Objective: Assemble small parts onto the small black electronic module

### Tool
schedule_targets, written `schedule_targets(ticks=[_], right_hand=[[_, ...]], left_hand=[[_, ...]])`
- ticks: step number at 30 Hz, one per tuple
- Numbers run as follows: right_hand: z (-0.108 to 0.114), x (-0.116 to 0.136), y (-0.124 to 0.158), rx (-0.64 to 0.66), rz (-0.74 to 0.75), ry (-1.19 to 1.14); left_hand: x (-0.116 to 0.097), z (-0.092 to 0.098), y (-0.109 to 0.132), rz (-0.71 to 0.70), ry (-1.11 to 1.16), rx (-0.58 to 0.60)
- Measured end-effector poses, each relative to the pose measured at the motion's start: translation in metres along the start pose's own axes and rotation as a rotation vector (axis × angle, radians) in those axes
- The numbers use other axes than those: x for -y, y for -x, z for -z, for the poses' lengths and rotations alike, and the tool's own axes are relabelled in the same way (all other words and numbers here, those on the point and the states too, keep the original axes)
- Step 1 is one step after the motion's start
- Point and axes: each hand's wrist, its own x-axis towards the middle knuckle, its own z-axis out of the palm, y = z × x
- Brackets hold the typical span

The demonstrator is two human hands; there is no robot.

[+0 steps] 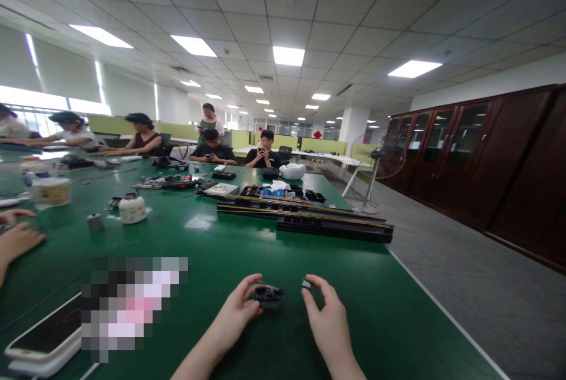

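In front of me, over the green table, my left hand [241,303] grips a small dark plastic part [269,295] between thumb and fingers. Its exact kind is too small to make out. A short way to the right, my right hand [325,300] pinches a tiny grey block-like piece [306,284] between thumb and fingertip. The two pieces are apart, with a gap of green tabletop [292,333] showing between the hands.
Long black rails with thin brass-coloured rods [336,228] lie ahead. To the left are a phone [48,327], a white jar [132,209], a grey cylinder [94,222] and a co-worker's hand [20,238]. The table's right edge [442,303] is near. Several people sit beyond.
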Motion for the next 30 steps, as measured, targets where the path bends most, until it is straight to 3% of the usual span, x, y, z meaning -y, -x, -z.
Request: schedule_targets(ticks=[6, 10, 17, 30], right_hand=[[-0.01, 0.013, 0.009, 0.139, 0.106, -0.048], [-0.017, 0.022, 0.015, 0.222, 0.095, -0.12], [-0.02, 0.026, 0.016, 0.224, 0.188, -0.188], [-0.029, 0.011, 0.017, 0.272, 0.209, 0.045]], left_hand=[[-0.016, -0.008, 0.007, 0.02, 0.023, 0.02], [-0.014, -0.009, 0.007, 0.018, 0.022, 0.024], [-0.008, -0.01, 0.007, 0.015, 0.028, 0.045], [-0.003, -0.009, 0.006, 0.052, 0.0, 0.054]])
